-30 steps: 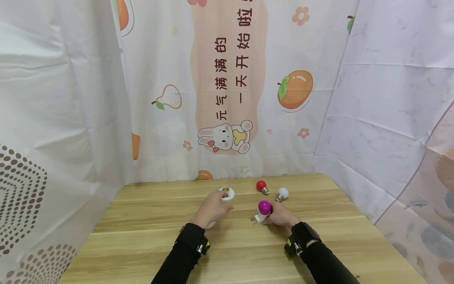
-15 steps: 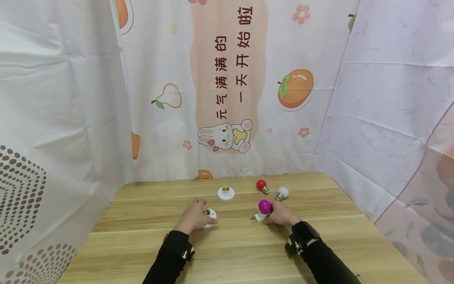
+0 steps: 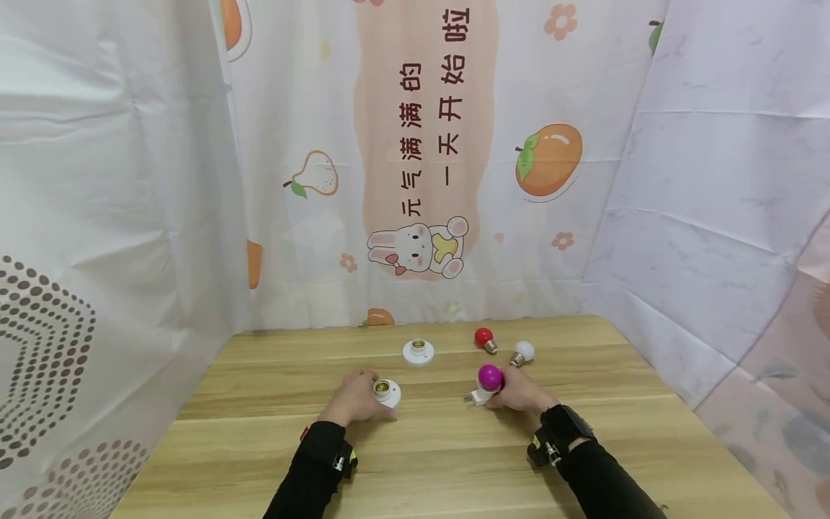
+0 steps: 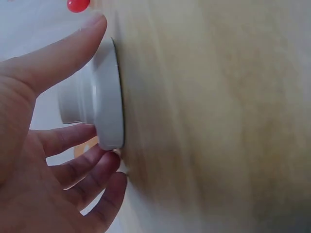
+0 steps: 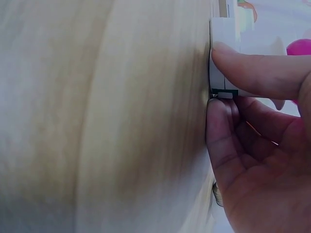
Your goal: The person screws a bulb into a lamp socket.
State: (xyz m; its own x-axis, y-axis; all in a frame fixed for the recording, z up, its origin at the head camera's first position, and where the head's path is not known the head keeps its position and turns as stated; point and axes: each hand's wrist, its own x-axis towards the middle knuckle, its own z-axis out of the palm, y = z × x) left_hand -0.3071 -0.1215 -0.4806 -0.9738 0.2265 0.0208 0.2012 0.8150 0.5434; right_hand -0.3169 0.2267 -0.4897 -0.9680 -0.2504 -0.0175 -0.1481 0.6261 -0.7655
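Note:
My left hand [image 3: 355, 398] is at a round white lamp socket [image 3: 389, 393] on the table, its brass-coloured opening facing up. In the left wrist view, the thumb lies along one side of the socket's base [image 4: 111, 97] and the fingers curl at the other side. With thumb and fingers my right hand [image 3: 521, 393] grips a white plug-in lamp holder [image 3: 482, 396], whose prongs point left. A purple bulb [image 3: 490, 376] sits upright in that holder. The right wrist view has the thumb across the holder's white body [image 5: 223, 32], low at the wood.
A second white lamp socket [image 3: 418, 352] stands farther back on the wooden table [image 3: 441, 468]. Behind my right hand lie a red bulb [image 3: 483, 337] and a white bulb [image 3: 524, 351], both on their sides. Printed curtains [image 3: 311, 245] surround the table's back and sides.
My left hand has drawn back and left from beside the far socket to the nearer one, and its fingers now hold that one. The right hand has stayed with the lamp holder.

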